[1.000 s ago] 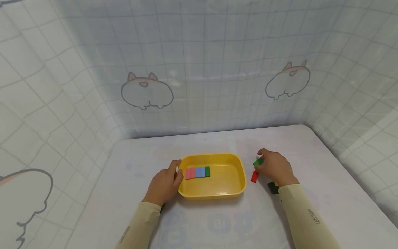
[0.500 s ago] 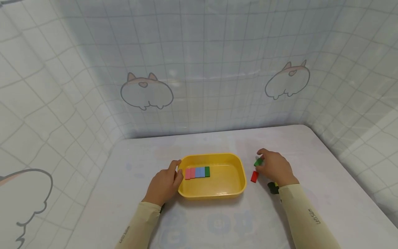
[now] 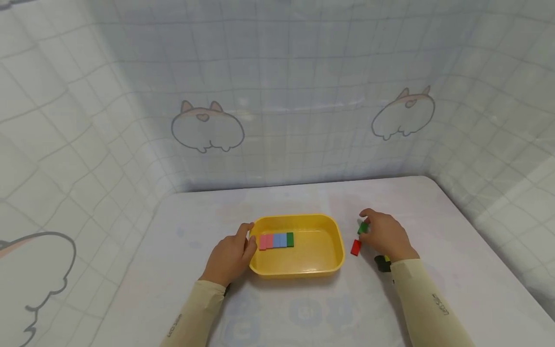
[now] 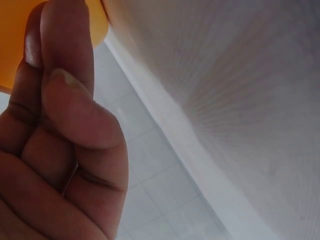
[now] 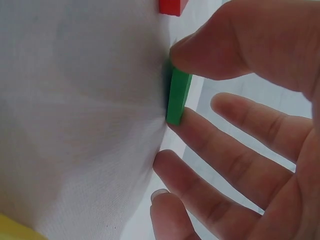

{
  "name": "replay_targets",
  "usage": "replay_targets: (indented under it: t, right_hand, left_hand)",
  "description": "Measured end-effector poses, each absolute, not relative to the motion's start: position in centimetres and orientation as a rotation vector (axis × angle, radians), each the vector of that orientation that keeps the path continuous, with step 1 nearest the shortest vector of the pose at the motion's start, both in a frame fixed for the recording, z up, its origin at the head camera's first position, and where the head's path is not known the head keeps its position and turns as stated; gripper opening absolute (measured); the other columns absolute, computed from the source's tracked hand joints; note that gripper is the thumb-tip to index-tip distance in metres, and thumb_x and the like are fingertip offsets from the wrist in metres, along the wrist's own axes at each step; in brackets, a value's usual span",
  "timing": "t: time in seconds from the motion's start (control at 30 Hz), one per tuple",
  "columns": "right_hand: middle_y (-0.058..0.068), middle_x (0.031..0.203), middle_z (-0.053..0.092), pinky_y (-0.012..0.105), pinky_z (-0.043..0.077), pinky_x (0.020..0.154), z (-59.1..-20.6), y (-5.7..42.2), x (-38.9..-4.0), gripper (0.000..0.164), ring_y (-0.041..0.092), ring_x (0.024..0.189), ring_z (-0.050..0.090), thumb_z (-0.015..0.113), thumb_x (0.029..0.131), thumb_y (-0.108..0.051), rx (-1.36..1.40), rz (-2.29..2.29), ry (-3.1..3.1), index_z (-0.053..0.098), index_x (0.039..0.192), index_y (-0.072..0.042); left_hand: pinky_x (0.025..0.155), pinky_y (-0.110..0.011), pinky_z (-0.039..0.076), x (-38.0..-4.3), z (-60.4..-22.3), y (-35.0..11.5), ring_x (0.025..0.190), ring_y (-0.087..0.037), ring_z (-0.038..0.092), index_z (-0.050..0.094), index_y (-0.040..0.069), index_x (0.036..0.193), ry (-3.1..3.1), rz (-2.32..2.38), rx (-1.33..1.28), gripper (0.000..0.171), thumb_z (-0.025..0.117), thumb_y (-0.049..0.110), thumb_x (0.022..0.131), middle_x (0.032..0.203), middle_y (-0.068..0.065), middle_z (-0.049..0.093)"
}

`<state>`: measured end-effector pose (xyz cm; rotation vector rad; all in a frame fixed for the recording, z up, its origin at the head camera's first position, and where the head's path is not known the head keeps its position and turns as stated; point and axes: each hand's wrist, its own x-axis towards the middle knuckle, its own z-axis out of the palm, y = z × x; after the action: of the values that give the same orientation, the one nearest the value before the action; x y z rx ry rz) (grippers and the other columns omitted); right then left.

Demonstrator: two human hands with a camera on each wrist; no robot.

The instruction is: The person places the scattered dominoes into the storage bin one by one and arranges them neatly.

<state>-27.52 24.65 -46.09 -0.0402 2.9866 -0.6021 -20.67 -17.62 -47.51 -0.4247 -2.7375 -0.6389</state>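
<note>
My right hand (image 3: 386,234) pinches a small green rectangular block (image 5: 178,97) on the white table, thumb on one end and a finger at the other. The remaining fingers spread apart above the cloth. A red block (image 3: 355,247) lies just in front of the green one, nearer to me. At the left end of a shallow yellow tray (image 3: 299,275), my left hand (image 3: 229,255) holds the rim between thumb and index finger. Inside the tray, a row of flat blocks in pink (image 3: 266,241), blue (image 3: 279,240) and dark green (image 3: 290,239) stands side by side against the left half.
A black item (image 3: 382,263) and a bit of yellow (image 3: 387,259) show beside my right sleeve, partly covered by it. Another dark thing (image 3: 227,289) peeks out by the left wrist. A grid-patterned curtain (image 3: 299,120) rises behind the table's far edge.
The green block has turned between the right fingers, from lying slanted to standing more lengthwise. The right hand has barely shifted, and the left hand and tray keep their places.
</note>
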Motion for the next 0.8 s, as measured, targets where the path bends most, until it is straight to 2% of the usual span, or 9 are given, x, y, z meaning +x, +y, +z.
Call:
replay_targets:
  t: [0.8]
  right_hand:
    - [0.014, 0.118, 0.07, 0.05, 0.058, 0.08, -45.23, 24.7, -26.73, 0.061, 0.028, 0.091, 0.061, 0.083, 0.083, -0.022, -0.134, -0.605, 2.971, 0.061, 0.139, -0.01]
  left_hand:
    - [0.042, -0.026, 0.026, -20.22, -47.34, -17.74, 0.044, -0.004, 0.026, 0.059, 0.01, 0.138, -2.725, -0.626, -0.45, 0.037, 0.055, 0.028, 0.106, 0.056, 0.013, 0.038]
